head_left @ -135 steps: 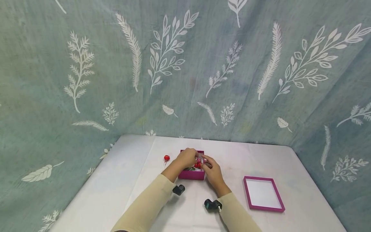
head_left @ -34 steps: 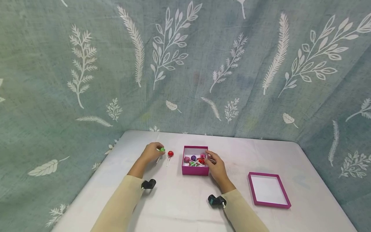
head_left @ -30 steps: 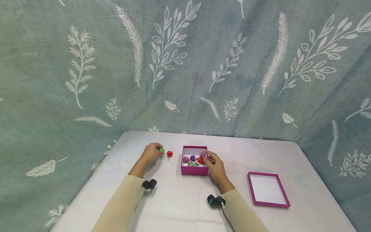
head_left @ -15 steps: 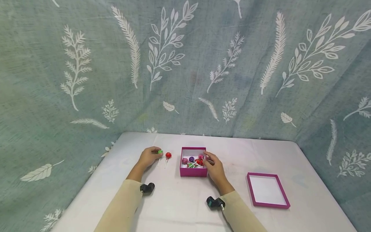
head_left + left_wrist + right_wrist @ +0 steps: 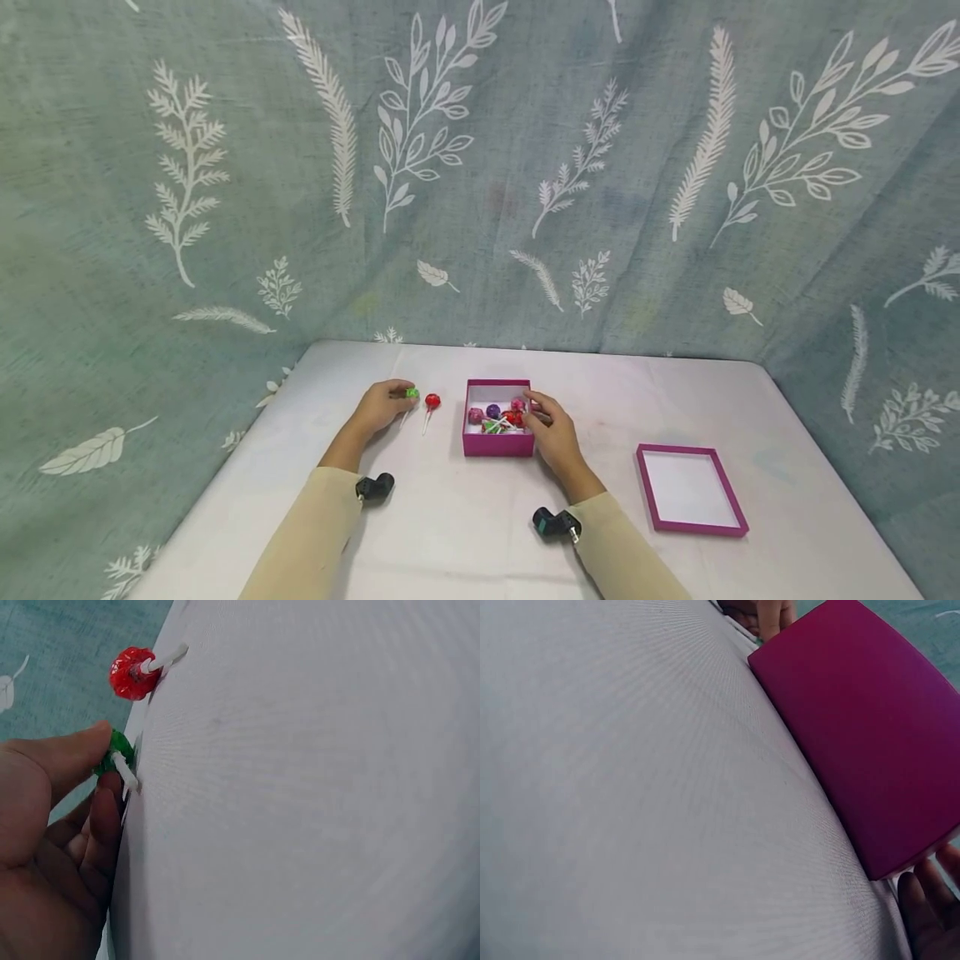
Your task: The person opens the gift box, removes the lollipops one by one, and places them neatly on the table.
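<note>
On the left of the table, my left hand (image 5: 379, 406) pinches a green lollipop (image 5: 412, 392) by its wrapped head between thumb and fingers. The left wrist view shows the lollipop's white stick pointing down to the cloth. Just right of it lies a red lollipop (image 5: 432, 401). My right hand (image 5: 555, 432) rests against the right side of a magenta box (image 5: 498, 446), its fingertips touching the wall and rim. Inside the box are several lollipops, among them a purple lollipop (image 5: 492, 411) and a pink lollipop (image 5: 476, 416). The right wrist view shows only the box's outside.
A magenta-edged lid (image 5: 692, 490) lies with its white inside up on the right of the white-covered table (image 5: 450, 533). Behind the table hangs a green-grey leaf-patterned cloth (image 5: 480, 275).
Earlier my left hand was in the box; it has since moved left with the green lollipop to beside the red one. Over the last second the lollipop's stick shifts slightly; my right hand stays.
</note>
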`<state>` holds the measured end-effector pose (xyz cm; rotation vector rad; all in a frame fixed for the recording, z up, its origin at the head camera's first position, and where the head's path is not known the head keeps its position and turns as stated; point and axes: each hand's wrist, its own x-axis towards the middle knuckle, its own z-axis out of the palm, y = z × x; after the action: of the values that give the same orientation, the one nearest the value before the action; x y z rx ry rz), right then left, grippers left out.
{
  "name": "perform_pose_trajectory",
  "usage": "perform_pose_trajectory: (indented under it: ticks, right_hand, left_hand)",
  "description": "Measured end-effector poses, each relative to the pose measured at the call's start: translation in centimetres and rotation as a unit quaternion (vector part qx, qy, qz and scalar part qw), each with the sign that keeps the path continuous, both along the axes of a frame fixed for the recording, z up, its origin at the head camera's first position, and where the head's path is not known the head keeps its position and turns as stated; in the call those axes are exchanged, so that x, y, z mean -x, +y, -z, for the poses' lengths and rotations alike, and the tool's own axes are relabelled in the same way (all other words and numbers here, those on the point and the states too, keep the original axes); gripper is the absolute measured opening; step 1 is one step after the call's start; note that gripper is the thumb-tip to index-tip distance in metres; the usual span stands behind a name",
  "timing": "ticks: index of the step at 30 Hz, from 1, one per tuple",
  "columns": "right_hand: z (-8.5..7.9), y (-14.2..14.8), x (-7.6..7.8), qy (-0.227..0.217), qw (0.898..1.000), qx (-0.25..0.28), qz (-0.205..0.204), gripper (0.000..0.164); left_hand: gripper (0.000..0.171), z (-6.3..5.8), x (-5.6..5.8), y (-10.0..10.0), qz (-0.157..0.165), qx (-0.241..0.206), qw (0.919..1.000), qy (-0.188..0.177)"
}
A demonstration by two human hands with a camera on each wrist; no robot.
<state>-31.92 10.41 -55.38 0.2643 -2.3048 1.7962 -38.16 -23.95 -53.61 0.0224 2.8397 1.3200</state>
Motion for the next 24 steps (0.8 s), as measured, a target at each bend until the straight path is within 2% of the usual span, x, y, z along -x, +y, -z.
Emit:
perform_pose_trajectory:
  ticks: [3,7,10,14,19,24]
  right_hand:
    - [0.1,0.0,-0.1,-0.001,1.000,0.000,0.000,0.042]
    - [0.4,-0.1,-0.2,-0.005,1.000,-0.002,-0.004,0.042]
    - [0.5,-0.2,-0.2,0.000,1.000,0.000,-0.008,0.042]
    - [0.5,-0.1,-0.2,0.003,1.000,0.000,-0.004,0.042]
    - [0.2,0.0,0.0,-0.002,1.000,-0.003,-0.002,0.042]
    - [0.2,0.1,0.1,-0.001,1.000,-0.005,-0.002,0.041]
  left_hand:
    - [0.046,-0.3,-0.2,-0.1,-0.001,-0.013,0.9999,-0.006]
    - [0.046,-1.4,-0.2,-0.2,-0.005,-0.010,0.9999,0.006]
    - [0.043,-2.5,-0.1,0.0,-0.007,0.023,0.9993,0.029]
    - [0.042,-3.4,0.0,0.8,0.000,0.062,0.9973,0.038]
    - [0.045,-3.4,0.0,1.7,-0.005,0.092,0.9954,0.026]
    - [0.046,-3.0,-0.2,1.8,0.004,0.122,0.9924,-0.015]
